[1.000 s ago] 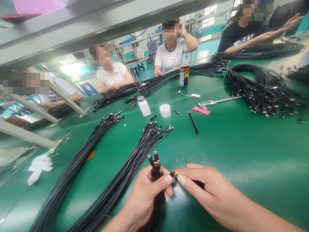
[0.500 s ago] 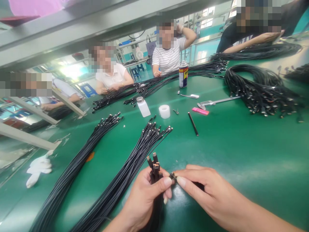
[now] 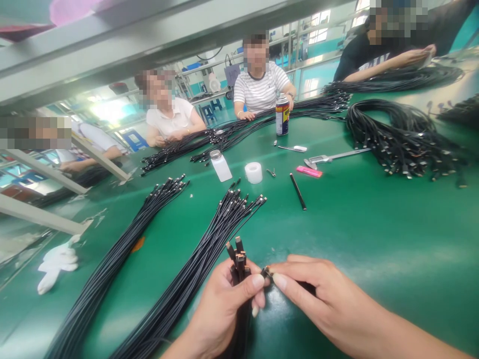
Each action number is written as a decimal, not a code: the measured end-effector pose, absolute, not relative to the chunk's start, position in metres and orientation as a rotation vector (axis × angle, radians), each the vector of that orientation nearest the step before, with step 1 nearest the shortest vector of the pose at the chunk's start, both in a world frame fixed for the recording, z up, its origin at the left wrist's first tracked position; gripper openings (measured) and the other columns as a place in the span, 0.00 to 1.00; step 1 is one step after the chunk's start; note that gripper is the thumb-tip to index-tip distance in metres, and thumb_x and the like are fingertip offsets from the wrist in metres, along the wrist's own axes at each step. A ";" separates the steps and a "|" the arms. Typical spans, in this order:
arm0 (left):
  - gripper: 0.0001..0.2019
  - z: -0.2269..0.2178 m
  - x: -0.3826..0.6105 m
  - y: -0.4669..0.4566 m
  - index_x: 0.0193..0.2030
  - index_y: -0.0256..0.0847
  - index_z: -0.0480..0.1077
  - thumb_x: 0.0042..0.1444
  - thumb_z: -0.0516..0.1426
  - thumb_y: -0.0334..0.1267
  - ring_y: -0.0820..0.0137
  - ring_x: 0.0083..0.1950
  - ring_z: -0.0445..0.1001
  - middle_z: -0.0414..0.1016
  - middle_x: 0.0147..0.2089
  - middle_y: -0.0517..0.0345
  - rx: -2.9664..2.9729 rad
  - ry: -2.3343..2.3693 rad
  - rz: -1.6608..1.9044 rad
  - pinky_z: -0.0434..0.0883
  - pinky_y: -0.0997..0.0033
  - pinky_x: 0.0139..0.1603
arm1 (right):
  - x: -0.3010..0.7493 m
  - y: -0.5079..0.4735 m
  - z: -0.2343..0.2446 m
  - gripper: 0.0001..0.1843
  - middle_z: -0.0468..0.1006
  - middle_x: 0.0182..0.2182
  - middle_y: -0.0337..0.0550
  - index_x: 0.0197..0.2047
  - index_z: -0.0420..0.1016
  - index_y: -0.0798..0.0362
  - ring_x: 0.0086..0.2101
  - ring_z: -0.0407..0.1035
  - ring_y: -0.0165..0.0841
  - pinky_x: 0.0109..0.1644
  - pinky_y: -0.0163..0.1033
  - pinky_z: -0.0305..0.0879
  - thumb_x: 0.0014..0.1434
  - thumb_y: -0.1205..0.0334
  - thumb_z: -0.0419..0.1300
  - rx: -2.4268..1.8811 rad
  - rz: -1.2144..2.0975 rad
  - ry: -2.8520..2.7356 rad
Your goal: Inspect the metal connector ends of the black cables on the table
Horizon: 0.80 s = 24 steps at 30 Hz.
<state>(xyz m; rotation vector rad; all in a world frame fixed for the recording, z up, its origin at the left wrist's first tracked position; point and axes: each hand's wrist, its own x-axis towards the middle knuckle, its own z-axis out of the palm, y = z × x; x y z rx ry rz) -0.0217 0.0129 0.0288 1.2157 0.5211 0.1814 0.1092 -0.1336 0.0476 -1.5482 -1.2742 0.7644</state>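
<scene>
My left hand (image 3: 228,304) is wrapped round a bundle of black cables (image 3: 240,262), whose connector ends with copper-coloured tips stick up above the fist. Between its thumb and fingers one connector (image 3: 265,272) points off to the right. The thumb and forefinger of my right hand (image 3: 318,289) pinch that same connector, so both hands meet at it. Something dark shows under the right palm, partly hidden by the fingers. Left of my hands a long bundle of black cables (image 3: 194,264) lies on the green table (image 3: 359,239), and a second cable bundle (image 3: 123,259) curves beside it.
Farther back are a white bottle (image 3: 221,167), a tape roll (image 3: 253,173), a black pen (image 3: 298,192), a caliper (image 3: 329,158), a pink item (image 3: 309,171) and a spray can (image 3: 283,117). A coiled cable heap (image 3: 396,134) lies right. White gloves (image 3: 58,262) lie left. Several co-workers sit opposite.
My hands keep the same grip on the cables. The co-worker in the striped shirt has lowered a raised arm to the table, near the spray can. The view has shifted slightly.
</scene>
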 end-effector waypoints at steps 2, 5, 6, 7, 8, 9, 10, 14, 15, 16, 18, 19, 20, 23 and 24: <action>0.13 0.029 -0.021 0.012 0.31 0.34 0.70 0.54 0.66 0.41 0.75 0.23 0.63 0.70 0.21 0.58 1.214 0.528 0.179 0.61 0.75 0.25 | 0.109 -0.133 0.047 0.19 0.82 0.38 0.32 0.49 0.80 0.40 0.36 0.71 0.30 0.46 0.34 0.63 0.72 0.66 0.48 -1.538 0.775 -1.273; 0.13 0.030 -0.022 0.012 0.31 0.34 0.70 0.54 0.66 0.42 0.76 0.22 0.63 0.70 0.21 0.58 1.209 0.537 0.179 0.61 0.75 0.25 | 0.110 -0.131 0.048 0.19 0.82 0.40 0.31 0.49 0.80 0.39 0.37 0.71 0.29 0.48 0.34 0.62 0.72 0.65 0.49 -1.527 0.769 -1.266; 0.13 0.030 -0.022 0.012 0.32 0.34 0.70 0.53 0.66 0.42 0.76 0.22 0.63 0.70 0.21 0.58 1.210 0.540 0.180 0.61 0.75 0.25 | 0.110 -0.131 0.048 0.19 0.82 0.41 0.30 0.49 0.80 0.39 0.37 0.71 0.29 0.49 0.34 0.62 0.72 0.65 0.49 -1.525 0.768 -1.267; 0.13 0.030 -0.022 0.012 0.32 0.34 0.70 0.53 0.67 0.42 0.76 0.22 0.63 0.70 0.21 0.58 1.211 0.542 0.179 0.61 0.75 0.25 | 0.110 -0.131 0.049 0.19 0.82 0.41 0.30 0.49 0.80 0.39 0.37 0.71 0.29 0.49 0.34 0.62 0.72 0.66 0.49 -1.523 0.769 -1.270; 0.13 0.030 -0.022 0.012 0.32 0.34 0.70 0.53 0.67 0.42 0.76 0.22 0.63 0.70 0.21 0.58 1.211 0.542 0.179 0.61 0.75 0.26 | 0.110 -0.131 0.049 0.19 0.82 0.42 0.31 0.49 0.80 0.39 0.37 0.71 0.29 0.49 0.34 0.62 0.72 0.66 0.49 -1.521 0.771 -1.274; 0.13 0.030 -0.022 0.012 0.32 0.34 0.70 0.53 0.67 0.42 0.75 0.22 0.63 0.70 0.21 0.58 1.211 0.543 0.180 0.61 0.75 0.26 | 0.110 -0.130 0.049 0.19 0.82 0.42 0.31 0.49 0.80 0.39 0.37 0.71 0.30 0.49 0.34 0.62 0.72 0.66 0.49 -1.519 0.773 -1.278; 0.13 0.031 -0.022 0.012 0.32 0.34 0.70 0.53 0.67 0.42 0.75 0.22 0.63 0.70 0.21 0.58 1.212 0.543 0.183 0.61 0.75 0.26 | 0.110 -0.130 0.049 0.19 0.82 0.42 0.31 0.49 0.80 0.39 0.37 0.72 0.30 0.49 0.34 0.62 0.72 0.66 0.49 -1.520 0.773 -1.279; 0.14 0.032 -0.022 0.011 0.30 0.35 0.69 0.53 0.67 0.42 0.75 0.22 0.62 0.70 0.20 0.58 1.227 0.543 0.196 0.61 0.75 0.26 | 0.110 -0.130 0.048 0.19 0.82 0.42 0.32 0.49 0.80 0.39 0.38 0.72 0.30 0.51 0.34 0.61 0.72 0.65 0.49 -1.516 0.773 -1.269; 0.14 0.032 -0.023 0.011 0.30 0.35 0.69 0.53 0.67 0.43 0.75 0.23 0.62 0.70 0.20 0.58 1.231 0.543 0.198 0.61 0.75 0.26 | 0.110 -0.130 0.048 0.19 0.82 0.41 0.31 0.49 0.80 0.39 0.38 0.72 0.30 0.51 0.34 0.61 0.72 0.64 0.49 -1.513 0.777 -1.271; 0.14 0.031 -0.023 0.011 0.30 0.35 0.69 0.53 0.67 0.43 0.75 0.23 0.62 0.70 0.21 0.59 1.232 0.545 0.202 0.61 0.75 0.26 | 0.109 -0.130 0.047 0.19 0.82 0.41 0.31 0.49 0.80 0.40 0.38 0.72 0.30 0.50 0.34 0.62 0.72 0.64 0.49 -1.513 0.782 -1.274; 0.15 0.030 -0.023 0.011 0.31 0.35 0.69 0.52 0.67 0.43 0.75 0.23 0.62 0.70 0.21 0.59 1.236 0.548 0.208 0.61 0.74 0.26 | 0.109 -0.131 0.047 0.18 0.82 0.39 0.31 0.47 0.81 0.40 0.38 0.71 0.30 0.49 0.34 0.62 0.72 0.64 0.49 -1.522 0.782 -1.282; 0.15 0.029 -0.023 0.011 0.31 0.35 0.69 0.52 0.67 0.43 0.75 0.23 0.62 0.70 0.21 0.59 1.237 0.550 0.212 0.61 0.74 0.26 | 0.109 -0.131 0.047 0.18 0.81 0.38 0.31 0.46 0.81 0.41 0.37 0.71 0.30 0.48 0.34 0.62 0.72 0.64 0.49 -1.531 0.781 -1.285; 0.15 0.028 -0.023 0.011 0.31 0.35 0.69 0.52 0.67 0.43 0.75 0.23 0.62 0.70 0.21 0.59 1.239 0.551 0.214 0.61 0.74 0.26 | 0.109 -0.131 0.046 0.18 0.81 0.38 0.31 0.45 0.81 0.41 0.37 0.71 0.30 0.48 0.34 0.62 0.72 0.64 0.49 -1.539 0.775 -1.285; 0.16 0.027 -0.023 0.012 0.30 0.35 0.69 0.51 0.68 0.44 0.75 0.23 0.62 0.70 0.21 0.58 1.237 0.547 0.222 0.60 0.74 0.27 | 0.108 -0.132 0.045 0.18 0.81 0.37 0.32 0.42 0.81 0.43 0.37 0.71 0.30 0.49 0.34 0.61 0.72 0.63 0.49 -1.551 0.758 -1.288; 0.16 0.027 -0.022 0.012 0.30 0.35 0.69 0.51 0.68 0.44 0.75 0.23 0.62 0.70 0.21 0.58 1.233 0.546 0.225 0.60 0.74 0.27 | 0.108 -0.132 0.045 0.18 0.81 0.37 0.32 0.42 0.80 0.44 0.37 0.71 0.30 0.48 0.34 0.62 0.72 0.63 0.48 -1.552 0.757 -1.292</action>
